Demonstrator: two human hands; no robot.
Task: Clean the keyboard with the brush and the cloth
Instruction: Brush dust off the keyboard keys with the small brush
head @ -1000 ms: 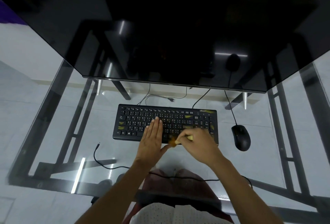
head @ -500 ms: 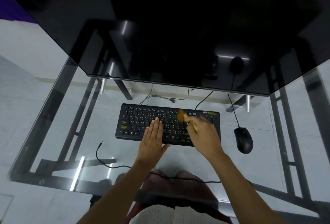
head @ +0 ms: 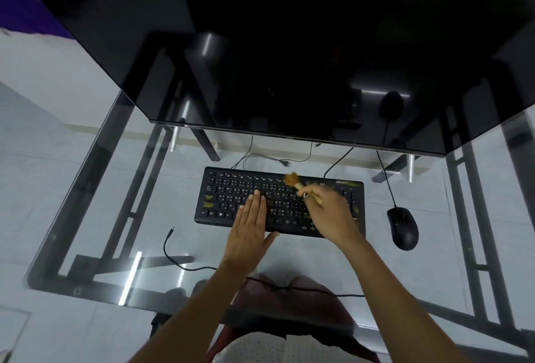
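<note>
A black keyboard (head: 228, 194) with several yellowish smears lies on the glass desk. My left hand (head: 249, 232) rests flat on its lower middle keys, fingers straight and together. My right hand (head: 330, 215) grips a small brush (head: 301, 187) with a pale handle; its orange-brown bristles touch the top key row right of centre. No cloth is in view.
A black mouse (head: 403, 228) sits right of the keyboard, its cord running up behind. A large dark monitor (head: 289, 58) overhangs the desk's far side. A loose black cable (head: 173, 249) lies left of my left wrist on the glass desk (head: 86, 217). My knees show below the glass.
My right hand swept the brush from the keyboard's lower edge up to the top row, right of centre. My left hand stayed flat on the keys.
</note>
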